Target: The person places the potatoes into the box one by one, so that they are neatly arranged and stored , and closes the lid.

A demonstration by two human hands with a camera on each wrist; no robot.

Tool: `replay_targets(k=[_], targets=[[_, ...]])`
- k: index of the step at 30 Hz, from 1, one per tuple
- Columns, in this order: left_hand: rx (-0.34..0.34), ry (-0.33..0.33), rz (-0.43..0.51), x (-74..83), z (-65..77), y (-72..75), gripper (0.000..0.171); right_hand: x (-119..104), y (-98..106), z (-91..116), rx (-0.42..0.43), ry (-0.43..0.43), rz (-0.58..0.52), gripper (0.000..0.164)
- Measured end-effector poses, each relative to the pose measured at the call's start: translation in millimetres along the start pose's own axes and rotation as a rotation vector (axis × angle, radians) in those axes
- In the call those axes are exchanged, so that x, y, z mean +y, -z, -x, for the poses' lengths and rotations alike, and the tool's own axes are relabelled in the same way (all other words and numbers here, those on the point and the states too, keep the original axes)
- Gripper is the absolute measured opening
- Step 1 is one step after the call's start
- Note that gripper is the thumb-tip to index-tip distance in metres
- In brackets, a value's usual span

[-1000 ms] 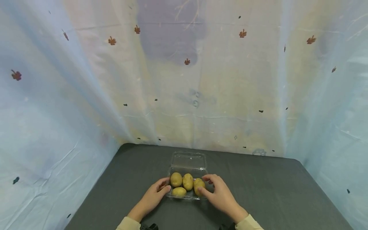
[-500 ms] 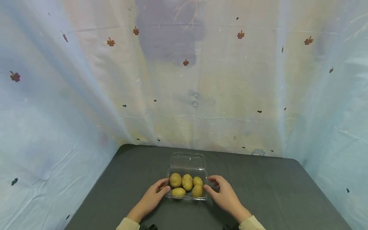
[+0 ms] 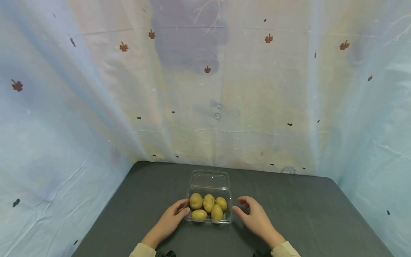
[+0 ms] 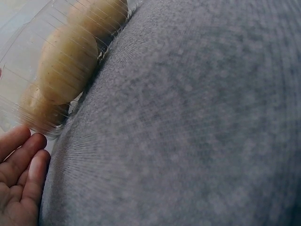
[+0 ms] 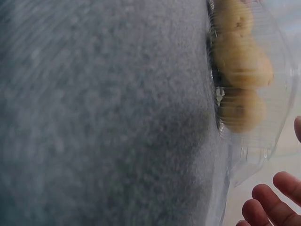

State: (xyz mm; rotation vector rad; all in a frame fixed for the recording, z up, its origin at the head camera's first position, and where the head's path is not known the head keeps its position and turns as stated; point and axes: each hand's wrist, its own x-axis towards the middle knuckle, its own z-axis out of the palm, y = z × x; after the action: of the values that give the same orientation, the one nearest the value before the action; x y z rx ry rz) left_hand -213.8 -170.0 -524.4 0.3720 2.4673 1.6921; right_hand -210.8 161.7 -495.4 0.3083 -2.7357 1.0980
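A clear plastic clamshell container (image 3: 209,221) sits on the dark cloth with its lid (image 3: 210,179) raised at the back. Inside it lie several yellow potatoes (image 3: 217,212), with one potato (image 3: 199,214) at the front left. My left hand (image 3: 171,217) rests at the container's left side, thumb tip at the rim and relaxed fingers against the wall. In the left wrist view, its fingertips (image 4: 38,139) are right at the container's lower end. To the right, my right hand (image 3: 255,216) is held apart from the container, fingers loosely bent and nothing in them.
A dark grey cloth (image 3: 308,214) covers the table. Pale patterned curtains (image 3: 244,96) with leaf motifs enclose the back and both sides. Black straps of the wrist cameras (image 3: 166,253) show below the cream sleeves (image 3: 284,250).
My right hand has let go of a potato at the right of the container and drawn back to the right. That potato has settled toward the front middle. The left hand stays put.
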Motion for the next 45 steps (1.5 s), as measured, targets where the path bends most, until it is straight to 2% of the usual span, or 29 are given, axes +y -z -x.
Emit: replay_targets(k=[7, 16, 22, 26, 29, 33, 38, 45], targets=[[-0.001, 0.002, -0.001, 0.6, -0.5, -0.1, 0.052, 3, 1, 1, -0.005, 0.001, 0.013, 0.049], [0.006, 0.0, 0.001, -1.2, -1.7, -0.9, 0.053, -5, -6, -1, -0.05, 0.007, -0.033, 0.044], [-0.022, 0.019, 0.04, -2.9, -5.2, 0.9, 0.055, -10, -9, -5, -0.069, 0.026, -0.095, 0.042], [-0.061, 0.056, 0.079, -2.4, -7.6, 6.1, 0.058, -12, -11, -9, -0.09, 0.006, -0.151, 0.041], [-0.085, 0.089, 0.087, 1.5, -10.9, 9.8, 0.061, -10, -12, -14, -0.098, -0.033, -0.189, 0.038], [-0.075, 0.118, 0.076, 7.6, -17.1, 12.7, 0.062, -9, -16, -22, -0.076, -0.087, -0.239, 0.037], [-0.044, 0.121, 0.08, 9.7, -27.3, 13.0, 0.06, -14, -21, -30, -0.046, -0.146, -0.308, 0.04], [-0.062, 0.115, 0.153, 9.0, -39.3, 12.9, 0.06, -14, -30, -42, -0.031, -0.243, -0.413, 0.036]])
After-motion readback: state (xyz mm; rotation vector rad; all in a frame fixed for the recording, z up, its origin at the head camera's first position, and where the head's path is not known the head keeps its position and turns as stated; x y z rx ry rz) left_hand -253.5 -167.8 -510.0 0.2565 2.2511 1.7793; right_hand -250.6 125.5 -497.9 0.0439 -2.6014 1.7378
